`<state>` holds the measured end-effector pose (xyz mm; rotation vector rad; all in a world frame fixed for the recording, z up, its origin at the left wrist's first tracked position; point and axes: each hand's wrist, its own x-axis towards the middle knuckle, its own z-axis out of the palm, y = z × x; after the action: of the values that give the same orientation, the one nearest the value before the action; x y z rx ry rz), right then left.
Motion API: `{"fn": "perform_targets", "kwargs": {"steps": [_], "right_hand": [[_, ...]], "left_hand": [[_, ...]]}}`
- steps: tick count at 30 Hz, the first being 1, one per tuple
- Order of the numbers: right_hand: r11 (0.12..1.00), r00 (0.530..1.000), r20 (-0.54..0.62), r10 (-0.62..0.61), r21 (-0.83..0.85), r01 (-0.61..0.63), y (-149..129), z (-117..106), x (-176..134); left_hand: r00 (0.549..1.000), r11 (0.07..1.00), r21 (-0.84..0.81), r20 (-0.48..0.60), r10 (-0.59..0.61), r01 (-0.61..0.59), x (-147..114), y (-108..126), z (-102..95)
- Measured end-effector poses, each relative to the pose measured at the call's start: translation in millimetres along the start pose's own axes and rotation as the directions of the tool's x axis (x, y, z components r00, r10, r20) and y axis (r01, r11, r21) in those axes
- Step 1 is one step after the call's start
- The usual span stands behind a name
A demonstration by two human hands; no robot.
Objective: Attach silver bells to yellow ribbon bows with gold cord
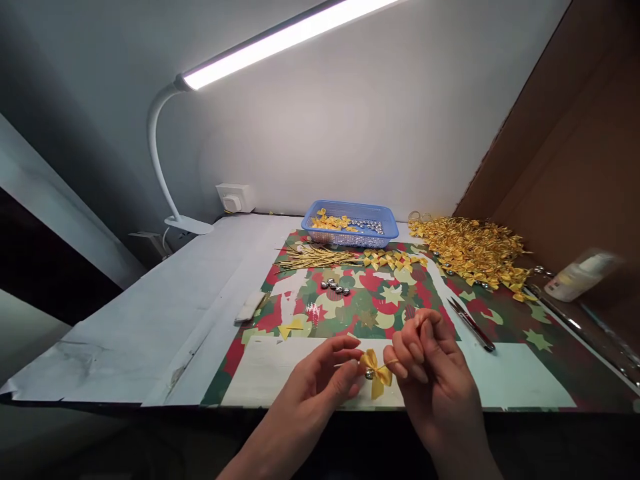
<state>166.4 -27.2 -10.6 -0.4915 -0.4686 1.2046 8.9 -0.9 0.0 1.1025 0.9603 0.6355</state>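
Note:
Over the table's front edge, a yellow ribbon bow point(383, 375) with a small silver bell point(369, 375) at its middle hangs between my hands. My left hand point(317, 383) is at the bow's left side, thumb and fingers closed about a thin tie whose pale end pokes out by the thumb. On the other side, my right hand point(435, 370) is curled, thumb against the fingers, with the gold tie running from the bow into its fingers. The part of the tie inside that hand is hidden. White paper point(280, 370) lies beneath the hands.
Beyond lie loose silver bells point(335, 287), gold twist ties point(317, 257), yellow bows point(393, 260) and a blue basket point(350, 243). Tweezers point(473, 325) rest at right, before a heap of finished bows point(475, 250) and a bottle point(577, 277). A lamp point(156, 157) stands left.

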Motion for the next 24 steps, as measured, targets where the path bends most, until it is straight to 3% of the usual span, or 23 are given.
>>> {"fn": "perform_targets", "kwargs": {"steps": [2,7,17,24], "right_hand": [[0.999,1.000,0.008,-0.004,0.038,0.004,-2.4,3.4,-0.3],[0.993,0.999,0.019,0.041,0.107,-0.042,-5.5,8.4,-0.7],[0.923,0.974,0.000,0.226,0.321,-0.214,-10.5,9.8,4.0],[0.943,0.976,0.003,0.216,0.257,-0.210,-10.2,9.9,1.7]], "left_hand": [[0.999,0.997,-0.067,0.038,-0.032,0.035,-0.2,1.9,2.2],[0.986,0.988,-0.157,0.165,0.019,0.007,1.2,1.3,2.7],[0.941,0.957,-0.278,0.339,0.012,0.088,10.9,-4.9,-0.8],[0.917,0.953,-0.295,0.396,0.049,0.076,6.3,0.9,1.9]]}}
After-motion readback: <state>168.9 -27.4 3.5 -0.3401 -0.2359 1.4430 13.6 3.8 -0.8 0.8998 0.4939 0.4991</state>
